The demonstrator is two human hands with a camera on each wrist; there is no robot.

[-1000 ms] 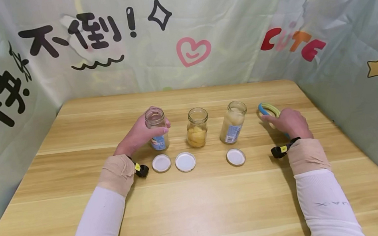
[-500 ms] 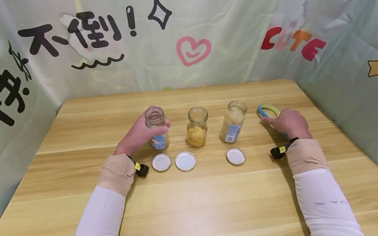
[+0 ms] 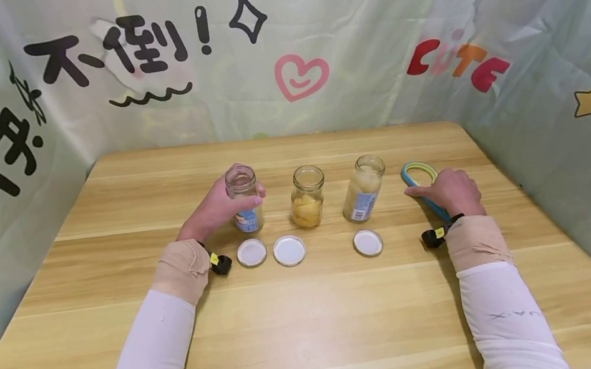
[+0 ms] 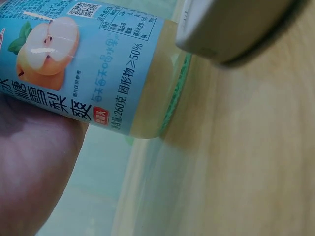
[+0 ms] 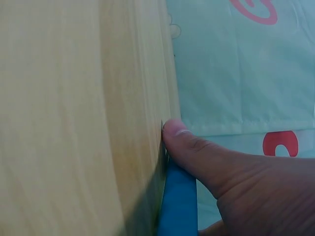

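Observation:
My left hand (image 3: 221, 200) grips an uncapped glass jar (image 3: 245, 207) at the left, thumb across its front. In the left wrist view, the jar's blue label (image 4: 54, 54) shows a cut pear, and its base sits close over the wood. At the right, my right hand (image 3: 452, 191) rests over a jar opener (image 3: 411, 179), a blue loop with a yellow-green lining. The thumb stretches out straight across it. The opener's blue handle (image 5: 178, 201) runs under the hand, and the other fingers are mostly hidden in the right wrist view.
Two more lidless jars stand on the wooden table (image 3: 294, 336): one with yellow fruit pieces (image 3: 307, 210), one with pale contents (image 3: 363, 191). Three round lids, white insides up, lie in front: left lid (image 3: 251, 253), middle lid (image 3: 290, 251), right lid (image 3: 368, 242). A printed cloth (image 3: 352, 25) surrounds the back and sides.
My right hand's thumb has shifted slightly toward me and away from the loop, baring more of the opener's blue handle. The left hand and the jars stay in place.

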